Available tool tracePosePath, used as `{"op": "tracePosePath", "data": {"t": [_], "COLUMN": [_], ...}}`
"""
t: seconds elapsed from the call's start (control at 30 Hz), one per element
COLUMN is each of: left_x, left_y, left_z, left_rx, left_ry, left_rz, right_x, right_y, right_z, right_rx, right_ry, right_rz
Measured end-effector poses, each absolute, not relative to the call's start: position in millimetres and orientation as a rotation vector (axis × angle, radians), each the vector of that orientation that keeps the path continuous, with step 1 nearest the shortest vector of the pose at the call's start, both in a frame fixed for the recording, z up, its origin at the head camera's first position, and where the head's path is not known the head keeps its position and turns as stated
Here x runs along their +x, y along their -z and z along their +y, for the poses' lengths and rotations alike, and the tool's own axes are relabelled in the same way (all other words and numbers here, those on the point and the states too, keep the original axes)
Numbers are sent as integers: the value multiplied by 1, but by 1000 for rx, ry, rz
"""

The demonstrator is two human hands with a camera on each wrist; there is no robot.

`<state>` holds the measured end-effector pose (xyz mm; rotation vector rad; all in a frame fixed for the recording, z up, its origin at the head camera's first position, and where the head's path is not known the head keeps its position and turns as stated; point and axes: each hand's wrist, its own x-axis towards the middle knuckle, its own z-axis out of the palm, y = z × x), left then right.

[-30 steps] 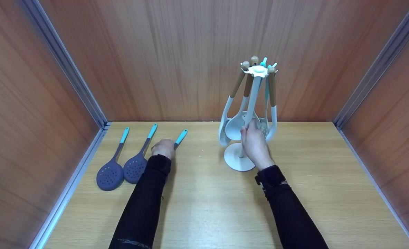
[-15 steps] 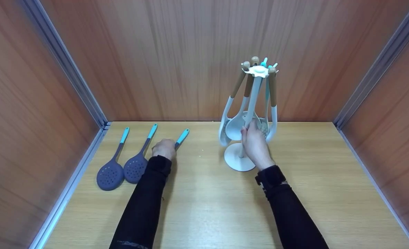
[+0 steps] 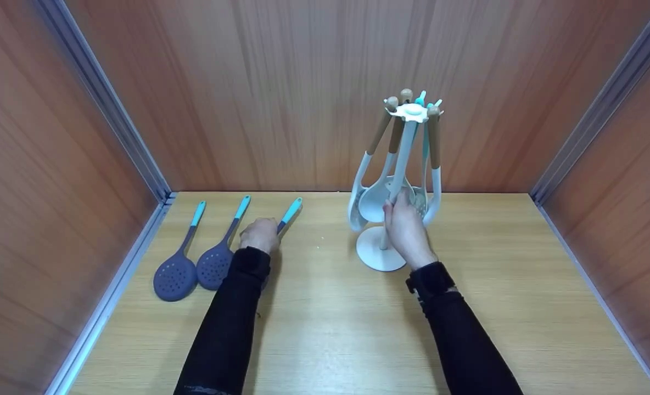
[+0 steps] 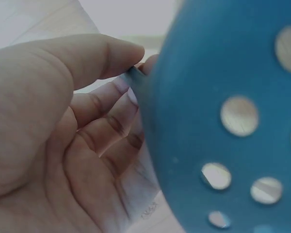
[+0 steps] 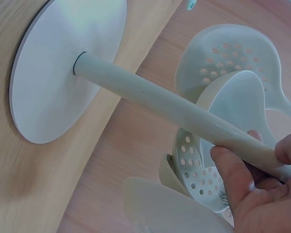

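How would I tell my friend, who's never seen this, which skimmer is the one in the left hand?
On the wooden table, look left of the white utensil stand to the row of three perforated skimmers with turquoise handles. Yours is the rightmost skimmer, nearest the stand. Unlike its two neighbours, it's gripped by the left hand.

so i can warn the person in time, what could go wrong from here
The held skimmer might twist or slip, since the left hand pinches its thin shaft.
The middle skimmer could get knocked, as it lies right beside that hand.
The stand may tip or its hanging utensils swing if the right hand pulls the pole.
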<state>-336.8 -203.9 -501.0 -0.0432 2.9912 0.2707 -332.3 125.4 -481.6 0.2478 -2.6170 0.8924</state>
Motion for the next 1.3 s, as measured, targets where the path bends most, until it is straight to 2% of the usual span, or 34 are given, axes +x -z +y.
{"op": "tracePosePath", "data": {"t": [1.3], "left_x": [-323], "left_y": [485], "left_z": [-192], "left_rx": [52], "left_ry": [-532], "left_rz": [3150], "right_x": [-333], "right_y": [482], "right_z": [127], "right_rx": [271], "right_ry": [-921], "right_rz": [-2594]}}
